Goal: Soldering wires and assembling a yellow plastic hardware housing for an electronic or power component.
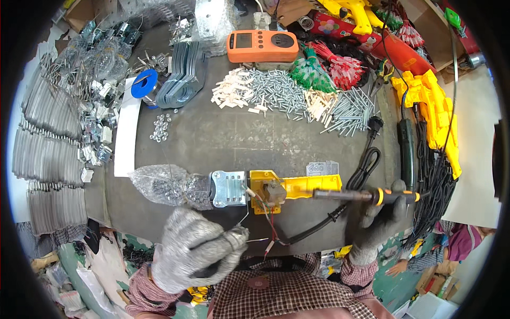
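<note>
My gloved left hand (199, 250) is closed in front of the workpiece, its fingertips pinching a thin silvery wire (257, 240). In my gloved right hand (382, 212) is a soldering iron (366, 195) with a black and orange handle, its blurred tip pointing left over a yellow plastic housing (313, 186). A grey block (274, 191) sits inside the housing, and thin red wires (273, 226) hang from it toward me. Left of the housing lies a ribbed metal plate (228, 188), its other end joined to a bubble-wrapped part (167, 186). A black power cord (313, 229) runs to the wires.
Behind lie piles of screws (279, 90), white ceramic pieces (232, 87), and green and red leads (313, 72), with an orange meter (262, 46) beyond. A blue wire spool (144, 83) and stacked metal plates (183, 77) stand left. Yellow housings (433, 109) lie right.
</note>
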The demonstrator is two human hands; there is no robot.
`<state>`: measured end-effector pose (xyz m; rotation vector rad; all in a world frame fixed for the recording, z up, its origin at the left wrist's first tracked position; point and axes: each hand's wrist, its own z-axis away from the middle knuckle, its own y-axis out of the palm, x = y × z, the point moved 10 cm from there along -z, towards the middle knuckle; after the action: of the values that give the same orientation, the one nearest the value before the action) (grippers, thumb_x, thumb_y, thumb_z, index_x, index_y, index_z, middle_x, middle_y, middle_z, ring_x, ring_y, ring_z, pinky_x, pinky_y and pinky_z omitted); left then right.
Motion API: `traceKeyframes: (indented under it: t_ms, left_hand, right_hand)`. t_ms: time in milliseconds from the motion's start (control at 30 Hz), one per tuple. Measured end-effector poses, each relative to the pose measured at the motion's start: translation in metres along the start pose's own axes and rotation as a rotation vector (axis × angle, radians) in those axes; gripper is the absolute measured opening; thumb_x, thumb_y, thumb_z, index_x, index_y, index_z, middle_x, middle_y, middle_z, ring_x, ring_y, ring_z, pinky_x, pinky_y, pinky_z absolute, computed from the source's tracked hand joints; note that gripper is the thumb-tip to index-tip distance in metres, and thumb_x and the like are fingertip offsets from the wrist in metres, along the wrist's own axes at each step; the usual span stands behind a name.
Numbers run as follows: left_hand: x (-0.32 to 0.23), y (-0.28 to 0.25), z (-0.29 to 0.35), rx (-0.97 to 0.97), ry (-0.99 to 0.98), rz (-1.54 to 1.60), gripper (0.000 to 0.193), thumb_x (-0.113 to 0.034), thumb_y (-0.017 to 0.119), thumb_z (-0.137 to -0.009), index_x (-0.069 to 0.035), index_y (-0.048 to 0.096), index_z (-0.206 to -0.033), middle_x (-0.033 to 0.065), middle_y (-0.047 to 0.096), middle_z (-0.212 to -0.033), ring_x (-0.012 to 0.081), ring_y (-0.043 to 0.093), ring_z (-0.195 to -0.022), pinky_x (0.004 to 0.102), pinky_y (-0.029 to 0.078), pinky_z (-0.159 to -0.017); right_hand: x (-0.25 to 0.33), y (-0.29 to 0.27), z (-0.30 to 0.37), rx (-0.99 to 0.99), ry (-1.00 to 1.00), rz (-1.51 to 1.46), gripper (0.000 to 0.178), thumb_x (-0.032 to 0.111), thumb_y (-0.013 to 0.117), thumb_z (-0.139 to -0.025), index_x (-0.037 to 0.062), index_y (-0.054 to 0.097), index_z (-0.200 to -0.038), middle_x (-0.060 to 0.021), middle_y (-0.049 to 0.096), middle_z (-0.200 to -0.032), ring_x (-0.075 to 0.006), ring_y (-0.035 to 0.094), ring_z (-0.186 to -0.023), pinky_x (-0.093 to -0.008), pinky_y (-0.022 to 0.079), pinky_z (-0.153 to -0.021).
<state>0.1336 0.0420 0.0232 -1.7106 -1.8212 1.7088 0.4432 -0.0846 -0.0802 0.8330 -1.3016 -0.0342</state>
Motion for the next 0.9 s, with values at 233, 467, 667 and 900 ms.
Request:
traceKeyframes:
  t_ms: [233,467,667,900]
  left_hand:
    - [-0.024,0.033,0.000,-0.017,-0.058,-0.221,0.034,-0.006,0.080,-0.066,-0.013,0.074,-0.098,0.0004,0.052,-0.084,0.0226,0.053,-0.067,0.0388,0.038,-0.063]
    - [-0.021,0.051,0.000,0.000,-0.077,-0.320,0.040,-0.007,0.080,-0.063,-0.011,0.075,-0.103,0.0022,0.053,-0.082,0.0249,0.055,-0.071,0.0401,0.039,-0.066]
    - [-0.017,0.054,0.000,-0.009,-0.091,-0.359,0.035,-0.009,0.081,-0.066,-0.011,0.075,-0.101,0.0003,0.054,-0.081,0.0219,0.054,-0.070,0.0385,0.040,-0.065]
    - [-0.014,0.057,0.003,0.038,-0.112,-0.370,0.043,-0.008,0.081,-0.061,-0.011,0.076,-0.104,0.0017,0.054,-0.085,0.0246,0.056,-0.074,0.0403,0.040,-0.067]
  right_hand:
    - [-0.021,0.005,0.015,0.262,0.152,0.013,0.030,0.027,0.049,-0.106,0.0012,0.049,-0.121,-0.0092,0.067,-0.094,-0.0109,0.059,-0.065,-0.0221,0.053,-0.061]
    - [-0.029,-0.013,0.018,0.127,0.042,0.366,0.039,0.036,0.055,-0.102,0.0006,0.049,-0.117,-0.0056,0.058,-0.085,-0.0105,0.059,-0.075,-0.0214,0.051,-0.064]
    - [-0.031,-0.012,0.018,0.074,0.082,0.313,0.042,0.041,0.060,-0.097,0.0027,0.048,-0.110,-0.0041,0.059,-0.083,-0.0118,0.062,-0.072,-0.0223,0.052,-0.064]
    - [-0.034,0.010,0.021,0.177,0.183,0.193,0.043,0.041,0.063,-0.095,0.0031,0.049,-0.109,-0.0038,0.060,-0.081,-0.0108,0.062,-0.066,-0.0212,0.051,-0.060]
